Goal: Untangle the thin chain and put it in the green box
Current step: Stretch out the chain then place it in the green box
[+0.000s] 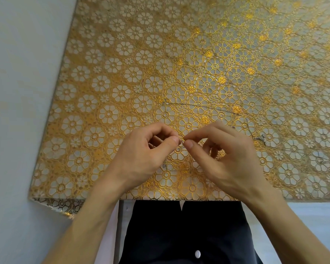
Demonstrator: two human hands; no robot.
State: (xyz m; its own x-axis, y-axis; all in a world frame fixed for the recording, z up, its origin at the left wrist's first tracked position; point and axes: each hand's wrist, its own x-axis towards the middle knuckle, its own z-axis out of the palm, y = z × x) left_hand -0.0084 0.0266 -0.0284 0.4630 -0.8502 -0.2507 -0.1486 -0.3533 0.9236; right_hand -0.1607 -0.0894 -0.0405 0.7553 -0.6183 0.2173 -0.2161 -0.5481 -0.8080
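Observation:
Both my hands hover over the near middle of the table. My left hand point(147, 155) and my right hand point(223, 155) each pinch a tiny bit of the thin chain point(181, 142) between thumb and forefinger, the fingertips almost touching. The chain is barely visible between them. A small dark tangle of thin chain point(260, 138) lies on the cloth just right of my right hand; I cannot tell whether it joins the pinched part. No green box is in view.
The table carries a gold and white flower-patterned cloth point(179, 73). Its left edge point(51, 121) meets a pale floor, its near edge point(160, 199) is at my lap. Faint thin lines cross the cloth farther back.

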